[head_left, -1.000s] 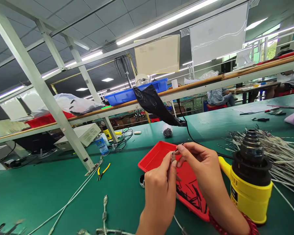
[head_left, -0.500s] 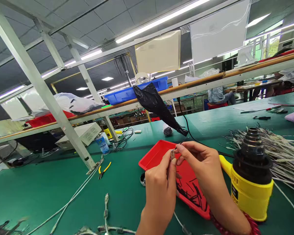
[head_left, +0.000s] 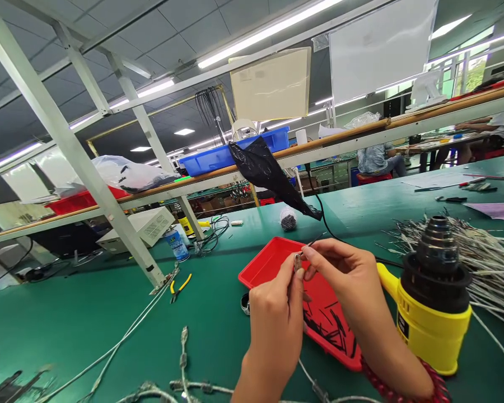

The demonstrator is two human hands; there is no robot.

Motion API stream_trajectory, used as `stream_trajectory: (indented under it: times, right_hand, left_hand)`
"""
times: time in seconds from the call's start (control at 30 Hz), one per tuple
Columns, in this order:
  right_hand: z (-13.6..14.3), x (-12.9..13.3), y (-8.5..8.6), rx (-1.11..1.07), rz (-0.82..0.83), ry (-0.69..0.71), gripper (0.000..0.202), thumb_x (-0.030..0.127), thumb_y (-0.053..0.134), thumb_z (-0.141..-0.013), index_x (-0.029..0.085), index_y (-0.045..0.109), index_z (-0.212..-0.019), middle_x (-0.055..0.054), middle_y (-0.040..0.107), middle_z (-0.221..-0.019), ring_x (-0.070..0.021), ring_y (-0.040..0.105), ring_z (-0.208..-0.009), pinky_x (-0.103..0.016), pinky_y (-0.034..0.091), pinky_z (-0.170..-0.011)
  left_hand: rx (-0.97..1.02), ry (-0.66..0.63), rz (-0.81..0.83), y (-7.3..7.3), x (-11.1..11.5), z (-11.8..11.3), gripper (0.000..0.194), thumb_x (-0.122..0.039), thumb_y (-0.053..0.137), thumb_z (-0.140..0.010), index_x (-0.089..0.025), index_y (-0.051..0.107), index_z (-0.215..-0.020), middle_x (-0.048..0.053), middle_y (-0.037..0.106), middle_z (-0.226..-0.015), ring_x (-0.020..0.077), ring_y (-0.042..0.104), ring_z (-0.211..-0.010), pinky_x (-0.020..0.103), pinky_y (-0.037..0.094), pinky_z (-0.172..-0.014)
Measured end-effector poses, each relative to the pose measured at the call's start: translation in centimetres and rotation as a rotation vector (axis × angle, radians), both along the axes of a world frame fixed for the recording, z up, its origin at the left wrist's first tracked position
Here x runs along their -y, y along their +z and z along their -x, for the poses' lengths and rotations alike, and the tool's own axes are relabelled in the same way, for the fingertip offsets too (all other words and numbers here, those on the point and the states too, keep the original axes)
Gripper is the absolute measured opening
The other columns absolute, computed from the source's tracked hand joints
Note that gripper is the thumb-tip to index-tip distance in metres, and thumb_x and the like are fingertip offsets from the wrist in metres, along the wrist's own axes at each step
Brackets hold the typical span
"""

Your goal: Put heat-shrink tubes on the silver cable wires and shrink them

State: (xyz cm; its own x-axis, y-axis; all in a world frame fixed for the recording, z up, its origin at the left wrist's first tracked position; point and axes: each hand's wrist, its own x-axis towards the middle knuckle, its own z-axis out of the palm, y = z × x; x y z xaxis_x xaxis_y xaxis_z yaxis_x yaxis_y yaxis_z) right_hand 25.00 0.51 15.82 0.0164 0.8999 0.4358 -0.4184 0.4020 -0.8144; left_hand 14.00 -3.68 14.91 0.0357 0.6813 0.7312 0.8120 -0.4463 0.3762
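Over a red tray (head_left: 260,262), my left hand (head_left: 275,319) is closed, with thumb and forefinger pinching a small silvery cable end (head_left: 298,262). My right hand (head_left: 348,274) meets it from the right, its fingertips pinched on a thin black tube (head_left: 318,239) right at that cable end. Whether the tube is around the end or only beside it, I cannot tell. Several short black tube pieces (head_left: 338,330) lie in the tray below my hands. A grey cable (head_left: 308,376) shows beneath my left hand.
A yellow heat gun (head_left: 434,324) stands nozzle up close to my right forearm. Behind it lies a bundle of grey cables (head_left: 483,268). Yellow-handled cutters (head_left: 180,288), a blue can (head_left: 177,245) and a slanted white post (head_left: 84,157) are to the left. A black bag (head_left: 273,173) hangs from the shelf.
Both hands keep their pinch at the cable end, with only a slight shift of the fingers. The view has moved a little. At the far right edge, the lilac thing looks flatter.
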Motion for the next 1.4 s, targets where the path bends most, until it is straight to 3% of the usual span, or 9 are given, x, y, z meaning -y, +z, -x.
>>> stream_trajectory:
  times: [0.33,0.5,0.73,0.97,1.4]
  right_hand:
    - [0.42,-0.62,-0.5,0.018,-0.002,0.117,0.019,0.036,0.071,-0.072,0.017,0.07,-0.074,-0.004,0.07,-0.068,-0.0148,0.064,-0.057,-0.025,0.056,-0.056]
    - [0.49,-0.24,-0.38,0.033,-0.028,0.075,0.018,0.035,0.071,-0.073,0.017,0.07,-0.073,-0.003,0.069,-0.066,-0.0152,0.064,-0.057,-0.025,0.055,-0.056]
    - [0.14,-0.26,-0.2,0.047,-0.028,0.039,0.02,0.037,0.071,-0.073,0.018,0.067,-0.067,-0.002,0.067,-0.062,-0.0147,0.062,-0.054,-0.024,0.054,-0.051]
    - [0.04,-0.27,-0.23,0.028,-0.051,0.038,0.018,0.034,0.069,-0.075,0.017,0.067,-0.067,-0.001,0.066,-0.06,-0.013,0.061,-0.053,-0.022,0.053,-0.05]
    - [0.13,0.01,-0.13,-0.008,-0.065,0.036,0.012,0.03,0.071,-0.074,0.018,0.069,-0.071,0.0,0.066,-0.062,-0.011,0.062,-0.053,-0.019,0.052,-0.053]
  left_hand:
    - [0.043,0.027,0.039,0.08,-0.28,0.7,0.031,-0.023,0.043,-0.095,-0.017,0.059,-0.12,0.002,0.07,-0.076,0.0114,0.059,-0.054,0.02,0.042,-0.05]
    - [0.046,0.02,0.018,0.27,-0.04,0.7,0.03,-0.024,0.044,-0.095,-0.017,0.059,-0.12,0.004,0.071,-0.08,0.0127,0.063,-0.061,0.019,0.043,-0.051]
    - [-0.052,0.008,-0.072,-0.1,-0.26,0.42,0.03,-0.02,0.043,-0.094,-0.011,0.06,-0.118,0.001,0.066,-0.064,0.0105,0.057,-0.048,0.019,0.038,-0.045]
    - [-0.074,0.001,-0.11,-0.09,-0.33,0.31,0.029,-0.018,0.044,-0.094,-0.01,0.059,-0.117,0.001,0.067,-0.064,0.0101,0.058,-0.048,0.02,0.037,-0.044]
    - [0.035,0.001,-0.046,-0.38,-0.31,0.17,0.03,-0.019,0.044,-0.095,-0.013,0.058,-0.12,0.004,0.072,-0.074,0.011,0.061,-0.05,0.019,0.044,-0.047]
